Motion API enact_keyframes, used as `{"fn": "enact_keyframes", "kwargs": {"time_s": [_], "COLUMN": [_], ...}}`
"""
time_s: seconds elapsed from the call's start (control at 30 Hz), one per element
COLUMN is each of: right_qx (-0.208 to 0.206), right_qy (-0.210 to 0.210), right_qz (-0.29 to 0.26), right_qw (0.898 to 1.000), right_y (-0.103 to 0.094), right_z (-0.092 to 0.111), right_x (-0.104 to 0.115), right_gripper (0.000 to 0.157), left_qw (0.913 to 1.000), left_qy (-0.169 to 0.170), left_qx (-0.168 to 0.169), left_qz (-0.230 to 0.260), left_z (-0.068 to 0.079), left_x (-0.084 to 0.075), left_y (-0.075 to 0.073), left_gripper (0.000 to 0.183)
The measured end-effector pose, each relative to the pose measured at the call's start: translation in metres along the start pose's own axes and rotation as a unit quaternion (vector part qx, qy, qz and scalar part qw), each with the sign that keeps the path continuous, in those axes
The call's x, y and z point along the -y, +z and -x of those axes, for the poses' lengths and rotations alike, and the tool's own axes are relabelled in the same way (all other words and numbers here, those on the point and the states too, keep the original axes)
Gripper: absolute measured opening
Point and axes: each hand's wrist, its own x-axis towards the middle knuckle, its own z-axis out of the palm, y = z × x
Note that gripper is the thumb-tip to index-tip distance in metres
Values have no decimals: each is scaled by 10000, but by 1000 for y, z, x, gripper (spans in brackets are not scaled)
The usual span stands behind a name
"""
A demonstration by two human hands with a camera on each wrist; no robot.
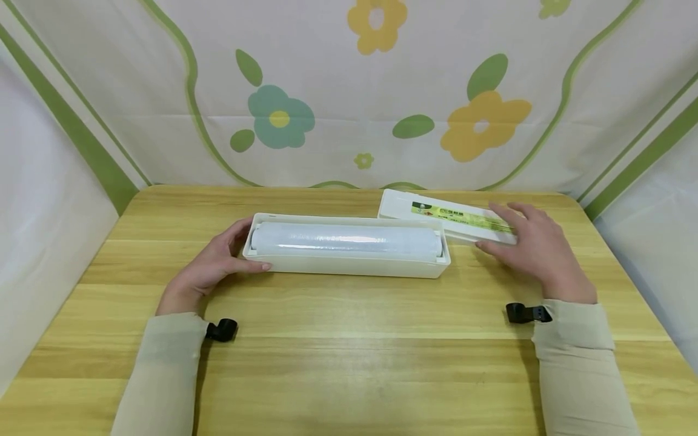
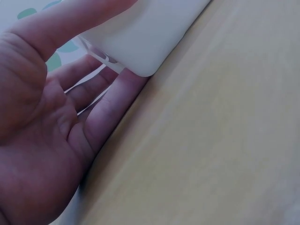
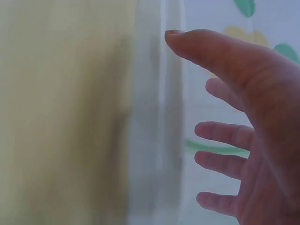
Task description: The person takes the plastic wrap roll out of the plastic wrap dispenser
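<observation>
A white open box (image 1: 349, 266) lies lengthwise near the far side of the table, with a shiny roll of cling film (image 1: 343, 239) inside it. At its left end my left hand (image 1: 220, 257) grips the box, thumb along the front wall and fingers round the back. In the left wrist view, fingers of the left hand (image 2: 51, 112) reach under the box corner (image 2: 145, 42). Behind the box, slightly slanted, is the white lid (image 1: 395, 206) with a green and yellow label. My right hand (image 1: 537, 245) hovers at the lid's right end, fingers spread; contact cannot be told.
The wooden table (image 1: 354, 363) reaches back to a white curtain (image 1: 338, 72) with flower patterns. Side curtains (image 1: 38, 169) hang to the left and right. A black wrist camera (image 1: 222, 330) sits on the left wrist and another black camera (image 1: 520, 313) on the right.
</observation>
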Motion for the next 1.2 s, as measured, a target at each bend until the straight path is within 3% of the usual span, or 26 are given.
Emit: {"fn": "enact_keyframes", "kwargs": {"time_s": [0.23, 0.7, 0.9, 1.2], "right_qx": [-567, -580, -718, -691], "right_qy": [-316, -726, -929, -1355], "right_qz": [106, 49, -35, -48], "right_qw": [9978, 9957, 9931, 9884], "right_y": [-12, -40, -39, -22], "right_z": [2, 11, 16, 8], "right_x": [20, 80, 91, 111], "right_gripper": [86, 95, 92, 84], "left_qw": [10000, 10000, 10000, 10000], "left_qy": [0, 61, 44, 55], "left_qx": [-13, -14, 17, -54], "left_qz": [-40, -31, -22, -15], "left_z": [-1, -2, -2, 2], "left_x": [1, 0, -1, -2], "left_y": [0, -1, 0, 0], "left_gripper": [102, 101, 102, 101]}}
